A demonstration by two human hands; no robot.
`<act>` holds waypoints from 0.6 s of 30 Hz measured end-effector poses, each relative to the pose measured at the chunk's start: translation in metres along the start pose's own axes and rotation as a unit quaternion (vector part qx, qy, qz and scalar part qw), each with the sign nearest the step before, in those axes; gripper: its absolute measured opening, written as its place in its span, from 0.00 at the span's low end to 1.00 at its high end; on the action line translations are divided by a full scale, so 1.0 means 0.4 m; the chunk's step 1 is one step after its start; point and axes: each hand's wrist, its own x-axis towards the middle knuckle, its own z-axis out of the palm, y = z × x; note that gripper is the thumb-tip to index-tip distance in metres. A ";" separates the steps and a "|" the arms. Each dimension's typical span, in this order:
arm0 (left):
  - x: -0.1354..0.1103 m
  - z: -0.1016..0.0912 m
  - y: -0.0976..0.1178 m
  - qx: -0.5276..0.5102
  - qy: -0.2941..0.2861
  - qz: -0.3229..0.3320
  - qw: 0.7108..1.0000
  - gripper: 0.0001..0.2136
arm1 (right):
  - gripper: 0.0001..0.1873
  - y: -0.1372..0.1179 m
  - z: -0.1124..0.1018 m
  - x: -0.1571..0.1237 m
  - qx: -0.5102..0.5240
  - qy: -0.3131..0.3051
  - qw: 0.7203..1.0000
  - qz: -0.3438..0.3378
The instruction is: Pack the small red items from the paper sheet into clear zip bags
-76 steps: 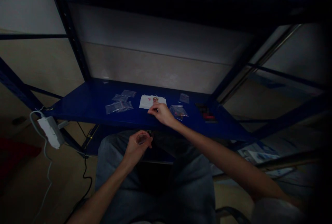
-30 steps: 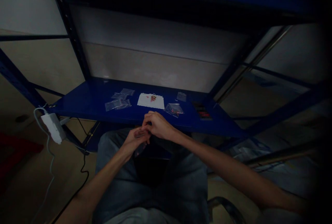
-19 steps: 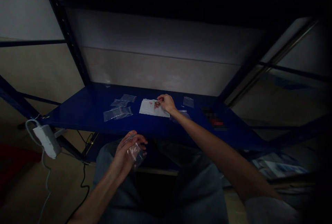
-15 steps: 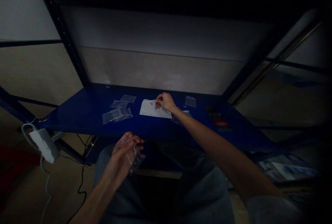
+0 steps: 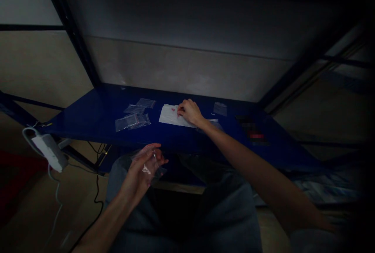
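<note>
My left hand is in front of the shelf edge, above my lap, curled around a clear plastic bag. My right hand reaches over a white sheet of paper on the blue shelf, with its fingers pinched together low on the sheet. A little reddish colour shows at the fingertips, where small reddish pieces lie mostly hidden under the hand. A few more reddish bits sit on the sheet left of the fingers.
Several clear zip bags lie on the shelf left of the paper. Another bag is at the back right, and one lies partly under my right wrist. A blurred dark-and-red item lies farther right. A white power strip hangs at left.
My right fingers have come down over the pile of reddish pieces, which now hardly shows. My left hand has turned slightly with the bag. The camera view has shifted a little.
</note>
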 end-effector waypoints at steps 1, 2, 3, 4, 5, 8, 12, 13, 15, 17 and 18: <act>0.000 -0.001 -0.002 -0.004 -0.001 0.001 1.000 0.12 | 0.04 -0.004 0.003 -0.005 -0.004 -0.003 1.000 -0.002; 0.000 -0.003 -0.003 -0.011 -0.005 0.004 1.000 0.11 | 0.05 -0.007 0.005 -0.008 -0.006 -0.008 1.000 0.000; 0.000 -0.006 -0.005 -0.020 -0.012 0.008 1.000 0.11 | 0.05 -0.010 0.006 -0.009 -0.005 -0.014 1.000 0.004; 0.001 -0.009 -0.007 -0.029 -0.020 0.013 0.999 0.10 | 0.06 -0.012 0.006 -0.008 -0.002 -0.019 1.000 0.008; 0.002 -0.011 -0.008 -0.035 -0.029 0.015 0.999 0.11 | 0.07 -0.014 0.006 -0.007 0.001 -0.024 1.000 0.011; 0.004 -0.013 -0.009 -0.032 -0.045 0.007 0.998 0.15 | 0.08 -0.017 0.002 0.000 0.003 -0.037 0.999 0.018; 0.006 -0.011 -0.011 0.019 -0.053 0.006 0.998 0.16 | 0.09 -0.020 -0.003 0.009 -0.007 -0.050 0.998 0.029; 0.007 -0.012 -0.012 0.041 -0.061 0.006 0.997 0.17 | 0.08 -0.020 -0.003 0.012 -0.009 -0.054 0.998 0.032; 0.011 -0.015 -0.017 0.097 -0.080 0.011 0.992 0.17 | 0.07 -0.020 -0.002 0.017 -0.013 -0.062 0.997 0.036; 0.016 -0.021 -0.025 0.173 -0.093 0.030 0.980 0.16 | 0.06 -0.019 0.001 0.023 -0.011 -0.069 0.997 0.043; 0.019 -0.025 -0.029 0.214 -0.092 0.045 0.971 0.16 | 0.05 -0.018 0.003 0.026 -0.008 -0.072 0.996 0.048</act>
